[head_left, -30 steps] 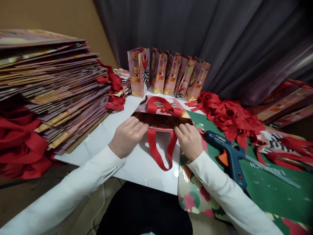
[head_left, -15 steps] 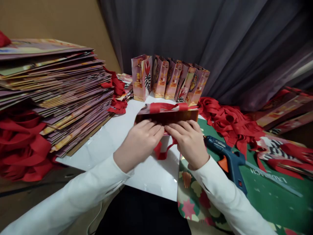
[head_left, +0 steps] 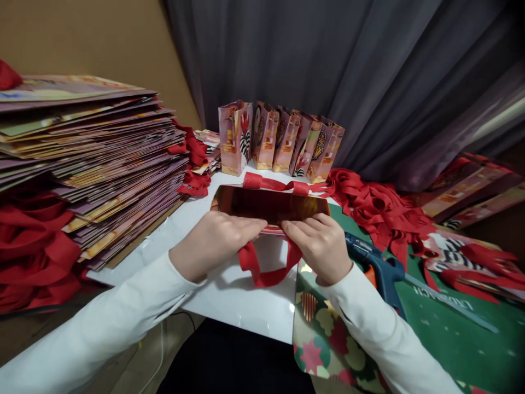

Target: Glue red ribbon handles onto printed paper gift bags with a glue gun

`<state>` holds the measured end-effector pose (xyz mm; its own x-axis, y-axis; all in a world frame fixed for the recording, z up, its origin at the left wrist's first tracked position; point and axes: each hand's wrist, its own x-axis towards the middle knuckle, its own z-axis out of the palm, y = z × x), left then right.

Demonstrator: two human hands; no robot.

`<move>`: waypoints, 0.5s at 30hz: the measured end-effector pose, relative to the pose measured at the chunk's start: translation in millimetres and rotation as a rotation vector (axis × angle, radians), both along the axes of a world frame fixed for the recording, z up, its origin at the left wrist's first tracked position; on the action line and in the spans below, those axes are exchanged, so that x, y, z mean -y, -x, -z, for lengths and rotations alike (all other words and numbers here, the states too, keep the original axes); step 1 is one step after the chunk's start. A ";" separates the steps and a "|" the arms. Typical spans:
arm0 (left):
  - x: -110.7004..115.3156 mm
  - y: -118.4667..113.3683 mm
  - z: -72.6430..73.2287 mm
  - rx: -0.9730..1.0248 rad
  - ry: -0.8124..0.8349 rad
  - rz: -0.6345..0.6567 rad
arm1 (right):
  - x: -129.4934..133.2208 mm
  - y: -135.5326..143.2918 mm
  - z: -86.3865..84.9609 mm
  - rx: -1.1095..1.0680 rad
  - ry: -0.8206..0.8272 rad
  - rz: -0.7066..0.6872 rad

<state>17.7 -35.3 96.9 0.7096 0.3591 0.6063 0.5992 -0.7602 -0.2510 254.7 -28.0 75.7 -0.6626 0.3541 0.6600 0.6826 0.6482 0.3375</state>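
Note:
A paper gift bag (head_left: 270, 203) with red ribbon handles (head_left: 264, 276) is in front of me, its mouth open toward me. My left hand (head_left: 217, 235) grips the near rim at the left, thumb along the edge and fingers hidden behind it. On the same rim, at the right, my right hand (head_left: 318, 243) is closed, its thumb close to the left one. One handle loop hangs below the near rim between my hands; the other lies along the far rim. The bag's lower part is hidden from view.
Flat bags (head_left: 123, 169) form a tall stack at the left. Several finished-looking bags (head_left: 235, 139) stand at the back. Red ribbons (head_left: 377, 202) are heaped at the right, near a blue glue gun (head_left: 383, 273) on a green sheet (head_left: 455, 339). A white board (head_left: 246, 312) lies under my hands.
The bag's mouth has come wider open and tipped toward me. My fingers have moved from over the near rim to gripping it, and the near handle loop hangs fuller.

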 end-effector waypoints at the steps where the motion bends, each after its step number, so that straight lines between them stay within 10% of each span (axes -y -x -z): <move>1: -0.5 4.8 -2.7 -0.039 0.002 -0.014 | -0.8 -3.5 -0.4 0.007 0.019 0.000; 15: 0.0 29.3 -9.3 0.051 -0.137 0.006 | -0.5 -10.7 -0.2 -0.114 -0.012 -0.047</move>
<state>-11.6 -35.3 106.1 0.6784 0.2666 0.6846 0.6096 -0.7244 -0.3220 265.4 -27.4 75.9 -0.5984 0.3157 0.7364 0.6859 0.6768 0.2672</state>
